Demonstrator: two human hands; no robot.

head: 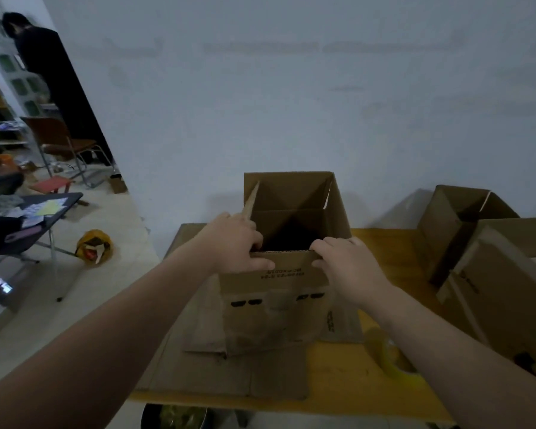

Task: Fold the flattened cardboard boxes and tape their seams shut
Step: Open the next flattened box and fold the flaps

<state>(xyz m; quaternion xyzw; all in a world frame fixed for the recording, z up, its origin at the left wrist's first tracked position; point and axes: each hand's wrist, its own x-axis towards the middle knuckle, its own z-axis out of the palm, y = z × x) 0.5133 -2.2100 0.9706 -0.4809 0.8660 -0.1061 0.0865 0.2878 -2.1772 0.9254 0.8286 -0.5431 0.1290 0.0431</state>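
An opened-up cardboard box (276,301) stands upright on a flat sheet of cardboard (217,370) on the yellow table (347,376). Its top is open and its upper flaps stand up. My left hand (235,246) grips the top edge of the near flap at its left corner, fingers curled over into the box. At the right corner of that same flap, my right hand (347,264) holds the edge with its fingers over the rim. A yellowish roll of tape (384,351) lies on the table under my right forearm.
Two more erected cardboard boxes (464,230) (508,289) stand at the table's right end, against a white wall. On the floor to the left are a low black table (28,224), a yellow bag (95,247), a chair (59,140) and another person (47,66) standing far off.
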